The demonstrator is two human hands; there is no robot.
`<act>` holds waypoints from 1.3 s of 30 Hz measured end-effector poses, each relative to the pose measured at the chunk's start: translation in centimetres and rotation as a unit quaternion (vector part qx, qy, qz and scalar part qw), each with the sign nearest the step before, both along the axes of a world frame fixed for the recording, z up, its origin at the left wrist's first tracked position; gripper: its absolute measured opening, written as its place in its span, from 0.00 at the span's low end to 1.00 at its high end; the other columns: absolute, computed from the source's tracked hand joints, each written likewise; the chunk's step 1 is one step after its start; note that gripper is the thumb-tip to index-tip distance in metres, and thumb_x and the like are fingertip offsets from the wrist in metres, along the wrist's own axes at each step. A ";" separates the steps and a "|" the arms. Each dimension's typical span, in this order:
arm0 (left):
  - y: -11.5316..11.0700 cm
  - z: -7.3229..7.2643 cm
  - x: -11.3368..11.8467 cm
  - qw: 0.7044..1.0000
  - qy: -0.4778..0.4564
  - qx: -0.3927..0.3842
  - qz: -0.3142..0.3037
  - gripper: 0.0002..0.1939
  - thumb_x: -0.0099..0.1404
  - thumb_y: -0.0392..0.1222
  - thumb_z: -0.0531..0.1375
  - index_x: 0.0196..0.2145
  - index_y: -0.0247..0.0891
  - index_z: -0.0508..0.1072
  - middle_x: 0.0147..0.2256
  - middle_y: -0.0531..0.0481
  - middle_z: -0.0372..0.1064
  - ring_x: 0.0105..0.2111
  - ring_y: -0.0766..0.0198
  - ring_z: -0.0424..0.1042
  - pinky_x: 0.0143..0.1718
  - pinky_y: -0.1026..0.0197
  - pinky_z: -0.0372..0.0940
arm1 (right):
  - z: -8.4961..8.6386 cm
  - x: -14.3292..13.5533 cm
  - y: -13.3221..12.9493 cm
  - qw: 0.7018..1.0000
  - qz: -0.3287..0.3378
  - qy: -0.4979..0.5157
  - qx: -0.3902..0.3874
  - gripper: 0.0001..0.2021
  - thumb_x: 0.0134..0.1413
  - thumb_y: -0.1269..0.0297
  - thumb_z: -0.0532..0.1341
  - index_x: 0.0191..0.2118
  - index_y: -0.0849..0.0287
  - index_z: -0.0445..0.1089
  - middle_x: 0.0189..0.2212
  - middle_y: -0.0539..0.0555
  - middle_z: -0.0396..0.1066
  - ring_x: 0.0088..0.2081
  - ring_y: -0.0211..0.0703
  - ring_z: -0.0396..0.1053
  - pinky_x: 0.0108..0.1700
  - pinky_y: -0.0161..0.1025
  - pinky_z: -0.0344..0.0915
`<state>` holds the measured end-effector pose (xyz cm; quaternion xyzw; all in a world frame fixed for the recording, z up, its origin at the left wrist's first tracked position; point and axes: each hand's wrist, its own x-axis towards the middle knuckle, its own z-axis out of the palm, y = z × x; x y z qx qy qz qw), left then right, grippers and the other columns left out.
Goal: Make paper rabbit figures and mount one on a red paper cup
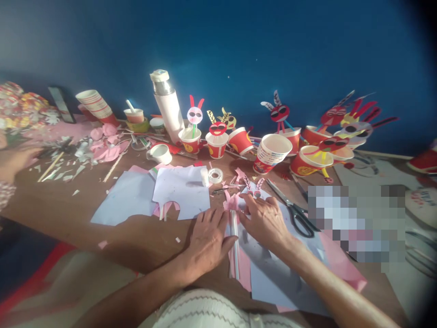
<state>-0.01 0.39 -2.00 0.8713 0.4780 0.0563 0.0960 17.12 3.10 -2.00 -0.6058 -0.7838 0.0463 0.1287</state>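
My left hand [208, 239] lies flat on the table, fingers spread, its thumb against a thin straw [235, 241] that runs toward me. My right hand [264, 221] presses its fingertips on a small pink paper cutout [232, 201] at the straw's far end, beside a pale paper face with pink feathered ears [254, 187]. Both hands rest on lavender and pink paper sheets [273, 273]. Black-handled scissors [293, 209] lie just right of my right hand.
A tape roll [215, 175], lavender paper [180, 189], a white thermos [168, 105] and several red paper cups with masked paper faces [217, 139] line the blue wall. A cup stack [269, 155] lies tipped. Another person's hand [15, 159] is at far left among paper scraps.
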 end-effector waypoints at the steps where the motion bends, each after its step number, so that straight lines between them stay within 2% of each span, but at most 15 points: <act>1: 0.1 0.1 0.0 1.000 -0.002 -0.004 0.001 0.24 0.63 0.50 0.55 0.52 0.34 0.62 0.49 0.40 0.62 0.45 0.49 0.60 0.43 0.48 0.59 | 0.0 -0.1 0.0 1.000 0.000 0.002 -0.003 0.16 0.52 0.68 0.57 0.48 0.62 0.66 0.28 0.55 0.76 0.32 0.51 0.72 0.39 0.45 0.51; 6: 0.3 0.1 0.0 0.999 -0.032 -0.011 0.003 0.22 0.62 0.49 0.56 0.50 0.32 0.64 0.46 0.40 0.63 0.43 0.48 0.60 0.42 0.47 0.60 | -0.2 0.1 0.1 0.999 0.003 0.035 -0.022 0.17 0.51 0.72 0.55 0.49 0.60 0.65 0.28 0.53 0.76 0.32 0.49 0.72 0.38 0.43 0.51; 10: 0.6 -0.2 -0.6 0.989 -0.144 -0.010 0.009 0.13 0.63 0.41 0.55 0.45 0.34 0.66 0.44 0.42 0.64 0.43 0.51 0.62 0.43 0.49 0.60 | -0.2 0.4 0.0 0.995 0.002 0.089 -0.033 0.16 0.52 0.71 0.55 0.48 0.58 0.63 0.26 0.48 0.74 0.30 0.43 0.71 0.40 0.42 0.53; 13: 1.0 -0.2 -1.4 0.960 -0.278 0.021 0.028 0.10 0.64 0.34 0.52 0.44 0.36 0.66 0.43 0.43 0.64 0.44 0.56 0.63 0.45 0.53 0.60 | 0.1 0.5 -0.1 0.991 0.012 0.129 -0.038 0.15 0.52 0.71 0.55 0.47 0.55 0.62 0.25 0.44 0.73 0.29 0.39 0.70 0.41 0.40 0.54; 16: 1.5 0.1 -2.2 0.920 -0.383 0.029 0.073 0.08 0.64 0.35 0.52 0.41 0.37 0.67 0.42 0.44 0.64 0.44 0.59 0.65 0.45 0.58 0.61 | 0.4 0.4 -0.2 0.987 0.018 0.157 -0.037 0.16 0.51 0.71 0.55 0.47 0.55 0.62 0.25 0.44 0.73 0.29 0.39 0.69 0.42 0.40 0.55; 21: 2.2 0.7 -2.7 0.887 -0.430 -0.092 0.143 0.08 0.65 0.40 0.52 0.38 0.38 0.69 0.37 0.48 0.67 0.36 0.63 0.68 0.35 0.64 0.63 | 0.9 0.0 -0.2 0.978 -0.003 0.199 -0.060 0.14 0.51 0.69 0.56 0.45 0.56 0.63 0.25 0.45 0.73 0.28 0.40 0.68 0.40 0.41 0.58; 24: 2.4 0.7 -2.6 0.870 -0.438 -0.151 0.172 0.08 0.64 0.42 0.54 0.39 0.39 0.70 0.37 0.49 0.69 0.37 0.62 0.69 0.36 0.64 0.63 | 1.3 -0.4 -0.3 0.971 -0.014 0.225 -0.076 0.14 0.51 0.68 0.56 0.46 0.56 0.63 0.25 0.46 0.73 0.29 0.41 0.68 0.38 0.40 0.60; 27: 2.4 0.5 -2.5 0.852 -0.463 -0.170 0.176 0.08 0.64 0.43 0.55 0.38 0.39 0.70 0.38 0.49 0.69 0.38 0.61 0.69 0.37 0.63 0.63 | 2.0 -0.6 -0.4 0.966 -0.026 0.245 -0.075 0.14 0.52 0.67 0.56 0.46 0.55 0.63 0.24 0.46 0.71 0.29 0.41 0.67 0.36 0.39 0.62; 31: 2.6 1.0 -2.6 0.825 -0.494 -0.210 0.176 0.12 0.64 0.47 0.55 0.42 0.38 0.69 0.40 0.47 0.67 0.37 0.61 0.69 0.38 0.62 0.63 | 3.4 -0.5 -0.6 0.939 -0.037 0.328 -0.093 0.14 0.53 0.67 0.57 0.46 0.52 0.63 0.23 0.45 0.68 0.26 0.38 0.65 0.25 0.32 0.59; 34: 3.0 1.9 -2.5 0.785 -0.516 -0.307 0.153 0.19 0.61 0.50 0.57 0.47 0.37 0.67 0.43 0.44 0.67 0.37 0.60 0.69 0.40 0.59 0.63 | 4.3 -0.3 -0.7 0.907 -0.025 0.408 -0.105 0.14 0.53 0.67 0.58 0.46 0.53 0.63 0.25 0.45 0.66 0.27 0.37 0.65 0.24 0.31 0.58; 39: 3.4 3.8 -1.7 0.724 -0.548 -0.415 0.056 0.24 0.56 0.47 0.63 0.49 0.36 0.67 0.43 0.42 0.69 0.41 0.55 0.69 0.43 0.55 0.63 | 4.9 -0.1 -0.8 0.863 0.000 0.493 -0.109 0.13 0.53 0.66 0.58 0.46 0.56 0.63 0.27 0.47 0.64 0.31 0.38 0.65 0.34 0.37 0.63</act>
